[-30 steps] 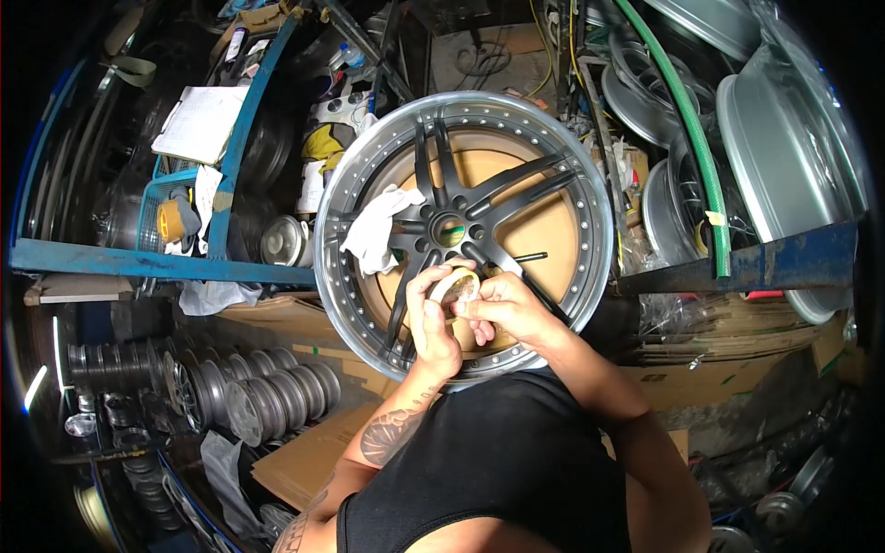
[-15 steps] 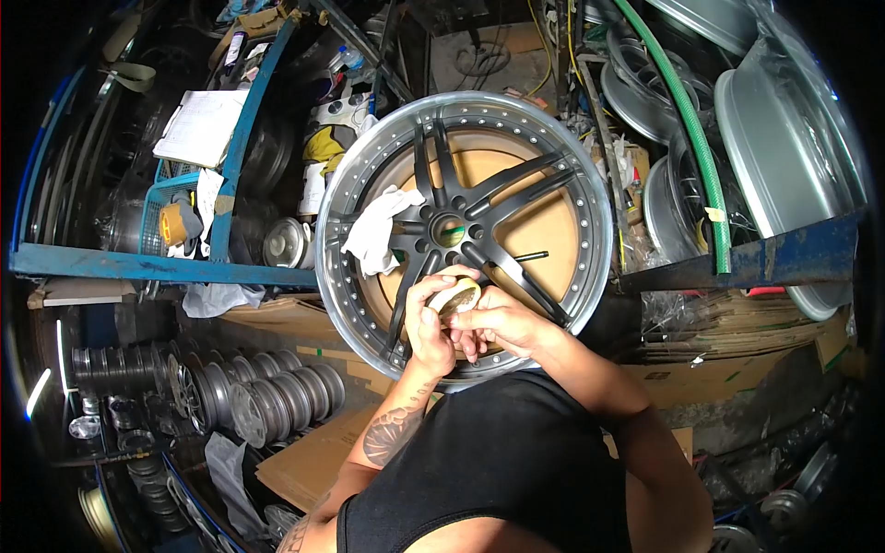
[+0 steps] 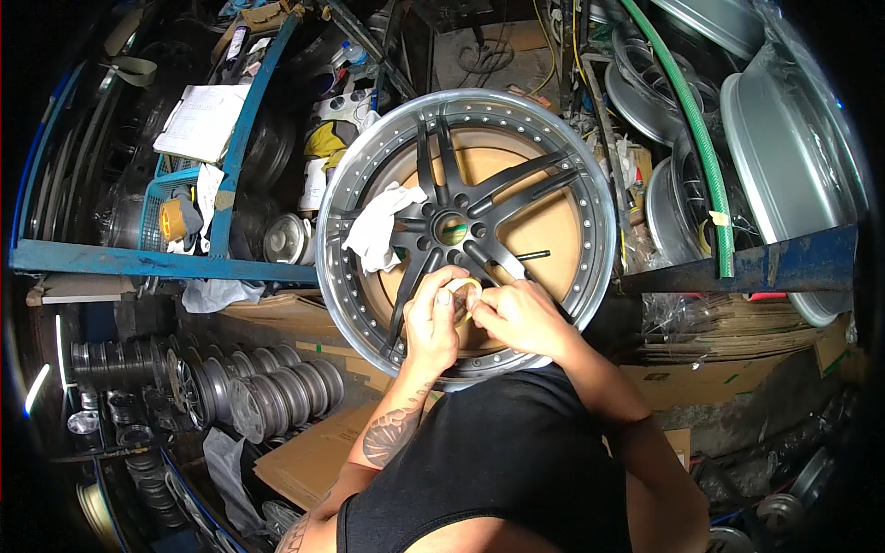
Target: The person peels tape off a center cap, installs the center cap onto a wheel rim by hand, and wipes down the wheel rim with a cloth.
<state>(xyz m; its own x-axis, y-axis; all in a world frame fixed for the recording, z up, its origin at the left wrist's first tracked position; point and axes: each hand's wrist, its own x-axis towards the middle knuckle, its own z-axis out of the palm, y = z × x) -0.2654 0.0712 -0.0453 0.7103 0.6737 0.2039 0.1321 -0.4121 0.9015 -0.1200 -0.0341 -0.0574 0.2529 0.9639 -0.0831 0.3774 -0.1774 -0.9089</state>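
- Yellow roll (image 3: 466, 298), partly hidden by left fingers (image 3: 446, 276), inside hard to make out
- Held over wheel (image 3: 467, 216) in curled left fingers
- Flanked closely at right by bent right fingers (image 3: 491, 317), grip unclear

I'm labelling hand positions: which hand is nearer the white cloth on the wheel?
Left. In view, the left hand is below and right of the white cloth; the right hand is farther right.

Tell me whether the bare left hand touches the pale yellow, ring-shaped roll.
Touching: the head view shows the left hand clasping the roll along its outer side.
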